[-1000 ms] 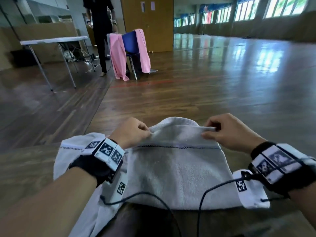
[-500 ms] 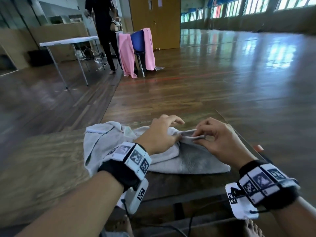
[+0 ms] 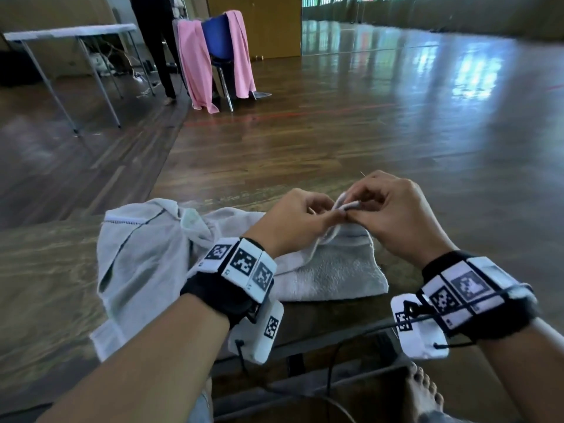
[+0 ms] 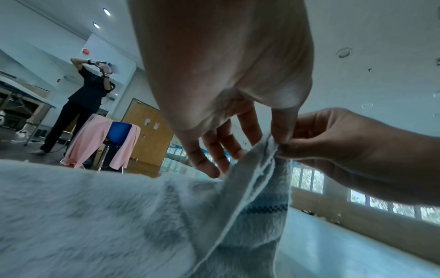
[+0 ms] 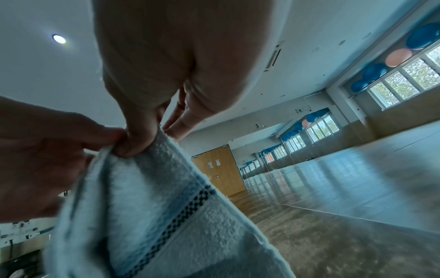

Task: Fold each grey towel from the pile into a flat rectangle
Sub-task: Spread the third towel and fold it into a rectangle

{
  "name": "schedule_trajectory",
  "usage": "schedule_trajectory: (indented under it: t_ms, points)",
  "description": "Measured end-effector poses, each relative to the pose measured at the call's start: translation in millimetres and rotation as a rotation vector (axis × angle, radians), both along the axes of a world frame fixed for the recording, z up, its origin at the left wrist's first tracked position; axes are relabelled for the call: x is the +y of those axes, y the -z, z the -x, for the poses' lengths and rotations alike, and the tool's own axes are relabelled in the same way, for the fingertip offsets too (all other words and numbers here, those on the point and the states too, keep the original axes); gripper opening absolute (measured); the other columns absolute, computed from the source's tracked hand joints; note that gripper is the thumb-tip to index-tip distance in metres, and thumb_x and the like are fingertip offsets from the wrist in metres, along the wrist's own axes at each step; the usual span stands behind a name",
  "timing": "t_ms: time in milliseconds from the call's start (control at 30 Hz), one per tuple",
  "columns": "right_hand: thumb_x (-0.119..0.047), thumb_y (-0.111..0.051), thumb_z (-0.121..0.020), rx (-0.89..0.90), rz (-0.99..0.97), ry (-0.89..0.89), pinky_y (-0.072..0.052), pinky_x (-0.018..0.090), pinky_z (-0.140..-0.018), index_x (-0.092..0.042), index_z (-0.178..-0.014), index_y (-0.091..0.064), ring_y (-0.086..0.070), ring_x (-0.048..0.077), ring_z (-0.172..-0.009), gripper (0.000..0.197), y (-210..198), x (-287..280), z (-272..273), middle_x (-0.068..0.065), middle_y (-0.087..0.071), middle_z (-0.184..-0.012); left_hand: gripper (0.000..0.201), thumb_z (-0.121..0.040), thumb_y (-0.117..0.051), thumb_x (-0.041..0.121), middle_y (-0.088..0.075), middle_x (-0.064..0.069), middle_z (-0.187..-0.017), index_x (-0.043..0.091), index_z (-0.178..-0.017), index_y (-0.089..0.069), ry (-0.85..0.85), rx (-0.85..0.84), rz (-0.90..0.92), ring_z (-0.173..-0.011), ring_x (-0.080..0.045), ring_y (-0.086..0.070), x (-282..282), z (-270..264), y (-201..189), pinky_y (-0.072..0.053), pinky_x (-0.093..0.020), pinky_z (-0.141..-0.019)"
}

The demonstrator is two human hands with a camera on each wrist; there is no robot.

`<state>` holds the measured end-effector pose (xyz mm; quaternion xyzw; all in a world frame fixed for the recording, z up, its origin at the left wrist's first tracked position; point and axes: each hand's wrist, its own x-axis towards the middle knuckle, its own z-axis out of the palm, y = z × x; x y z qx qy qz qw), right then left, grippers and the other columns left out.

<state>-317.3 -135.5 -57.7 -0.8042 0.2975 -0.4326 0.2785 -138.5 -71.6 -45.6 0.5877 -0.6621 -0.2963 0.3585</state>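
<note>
A grey towel point(image 3: 332, 270) lies doubled on the wooden table point(image 3: 45, 285), with its top corners lifted. My left hand point(image 3: 334, 213) and right hand point(image 3: 354, 206) meet above it, and each pinches the raised corners between thumb and fingers. The left wrist view has the left hand point(image 4: 273, 141) pinching the towel's hem point(image 4: 262, 188) right against the right hand point(image 4: 333, 150). In the right wrist view the right hand point(image 5: 142, 144) holds the banded edge of the towel point(image 5: 166, 197). A second, crumpled grey towel point(image 3: 143, 257) lies to the left and hangs over the front edge.
A blue chair point(image 3: 218, 38) draped with pink towels point(image 3: 195, 62) stands on the wooden floor beyond. A person point(image 3: 158, 41) stands by a white folding table point(image 3: 70, 30). Cables run from my wrists below the table, near a bare foot point(image 3: 422, 392).
My hands held the towel's far edge wide apart; they have come together, bringing the corners to meet. The towel now lies doubled, on the right of the table.
</note>
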Motion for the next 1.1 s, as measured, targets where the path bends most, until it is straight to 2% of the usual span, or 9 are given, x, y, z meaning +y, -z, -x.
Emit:
schedule_trajectory:
  t_ms: [67, 133, 233, 367, 433, 533, 633, 900, 1100]
  points:
    - [-0.015, -0.089, -0.070, 0.006, 0.019, 0.055, -0.056, 0.016, -0.070, -0.013, -0.076, -0.073, -0.068, 0.003, -0.076, 0.017, 0.3, -6.8, -2.2, -0.008, -0.066, -0.085, 0.026, -0.093, -0.063, 0.037, -0.062, 0.005, -0.059, 0.016, -0.086, -0.077, -0.046, 0.039, 0.001, -0.051, -0.002, -0.050, -6.0, -3.2, -7.3, -0.039, -0.012, -0.053]
    - [-0.027, -0.090, -0.067, 0.032, 0.070, 0.111, -0.048, 0.010, -0.064, -0.019, -0.077, -0.074, -0.063, 0.004, -0.072, 0.020, 1.0, -10.2, -3.5, -0.010, -0.063, -0.081, 0.029, -0.095, -0.063, 0.035, -0.062, 0.002, -0.060, 0.012, -0.086, -0.078, -0.060, 0.127, -0.012, -0.052, -0.003, -0.049, -8.1, -5.1, -11.6, -0.037, -0.009, -0.052]
    - [-0.024, -0.089, -0.069, 0.008, 0.044, 0.102, -0.052, 0.016, -0.066, -0.025, -0.078, -0.075, -0.066, 0.007, -0.071, 0.017, 0.7, -12.1, -4.3, -0.009, -0.069, -0.077, 0.032, -0.094, -0.062, 0.040, -0.072, -0.016, -0.081, 0.012, -0.091, -0.077, -0.040, 0.215, -0.020, -0.069, -0.017, -0.060, -4.7, -5.7, -13.3, -0.047, -0.023, -0.067]
    - [-0.013, -0.089, -0.071, -0.061, -0.038, 0.053, -0.051, 0.012, -0.066, -0.022, -0.078, -0.071, -0.069, 0.004, -0.070, 0.021, 0.7, -11.8, -6.5, -0.010, -0.073, -0.076, 0.024, -0.090, -0.067, 0.036, -0.074, -0.018, -0.091, 0.015, -0.094, -0.077, -0.077, 0.249, 0.032, -0.082, -0.032, -0.069, 3.0, -10.5, -7.7, -0.056, -0.044, -0.083]
    - [-0.013, -0.088, -0.072, -0.048, -0.065, 0.042, -0.051, 0.012, -0.066, -0.021, -0.077, -0.071, -0.069, 0.004, -0.071, 0.020, 2.7, -9.0, -7.1, -0.009, -0.073, -0.076, 0.023, -0.088, -0.070, 0.035, -0.075, -0.014, -0.089, 0.014, -0.094, -0.078, -0.094, 0.241, 0.052, -0.088, -0.034, -0.070, 5.9, -12.2, -6.8, -0.056, -0.047, -0.086]
    - [-0.010, -0.087, -0.073, -0.037, -0.078, 0.015, -0.051, 0.012, -0.068, -0.020, -0.078, -0.072, -0.070, 0.005, -0.072, 0.018, 6.3, -4.8, -8.0, -0.009, -0.074, -0.076, 0.021, -0.089, -0.070, 0.034, -0.077, -0.005, -0.082, 0.015, -0.092, -0.079, -0.082, 0.197, 0.070, -0.074, -0.017, -0.072, 6.9, -12.0, -7.0, -0.058, -0.031, -0.076]
    - [-0.008, -0.085, -0.074, -0.059, -0.045, 0.011, -0.051, 0.011, -0.069, -0.018, -0.079, -0.073, -0.070, 0.004, -0.073, 0.016, 6.1, -2.9, -10.7, -0.010, -0.074, -0.076, 0.020, -0.091, -0.068, 0.034, -0.075, -0.001, -0.074, 0.018, -0.091, -0.080, -0.084, 0.090, 0.102, -0.056, 0.000, -0.058, 5.7, -11.7, -6.4, -0.049, -0.017, -0.058]
    - [-0.008, -0.083, -0.078, -0.085, -0.028, -0.022, -0.061, 0.029, -0.075, -0.015, -0.084, -0.078, -0.074, 0.010, -0.079, 0.011, 5.8, -0.2, -20.7, -0.007, -0.077, -0.082, 0.016, -0.092, -0.065, 0.024, -0.076, 0.001, -0.075, 0.019, -0.093, -0.081, -0.090, -0.033, 0.143, -0.050, 0.004, -0.053, 1.3, -20.9, 1.4, -0.041, -0.011, -0.053]
    - [-0.010, -0.082, -0.079, -0.069, -0.033, -0.013, -0.061, 0.033, -0.079, -0.018, -0.086, -0.078, -0.073, 0.010, -0.083, 0.012, 9.2, -2.8, -24.9, -0.008, -0.076, -0.085, 0.018, -0.094, -0.062, 0.021, -0.076, 0.010, -0.079, 0.022, -0.099, -0.080, -0.081, -0.149, 0.158, -0.060, 0.005, -0.062, 0.0, -22.4, 3.2, -0.043, -0.008, -0.059]
